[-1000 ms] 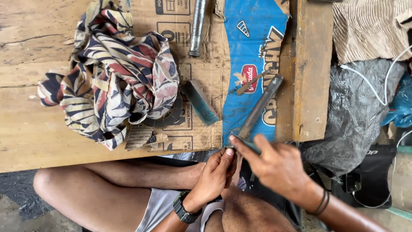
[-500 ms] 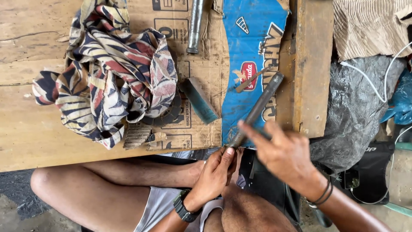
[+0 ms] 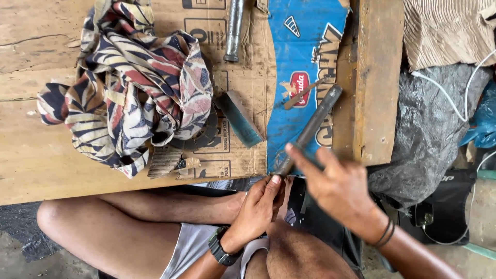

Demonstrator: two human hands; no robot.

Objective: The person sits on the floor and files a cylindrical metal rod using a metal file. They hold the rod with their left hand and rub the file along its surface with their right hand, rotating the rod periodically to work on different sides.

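The left hand was closed around the near end of a dark metal rod, thumb and fingers pinching it just off the near edge of the board. The right hand lay over the rod a little farther along, forefinger stretched toward the left along it. It seemed to press something slim against the metal, but motion blur hid whether the fingers closed on a tool.

The rod ran from the hands up and to the right, across a blue printed sheet, with its far tip touching a rusty steel bar. Judged from this pose, the stroke would go best with the left grip firm, the far tip propped on the bar so the rod could not roll, and the right hand moving along the rod's axis.

A thin stick lay on the blue sheet just left of the rod's far end, close enough to be knocked. A teal block rested on brown cardboard to the left, near a crumpled patterned cloth. A second steel rod lay at the far edge. A white cable crossed grey plastic sheeting on the right, well apart from the hands.
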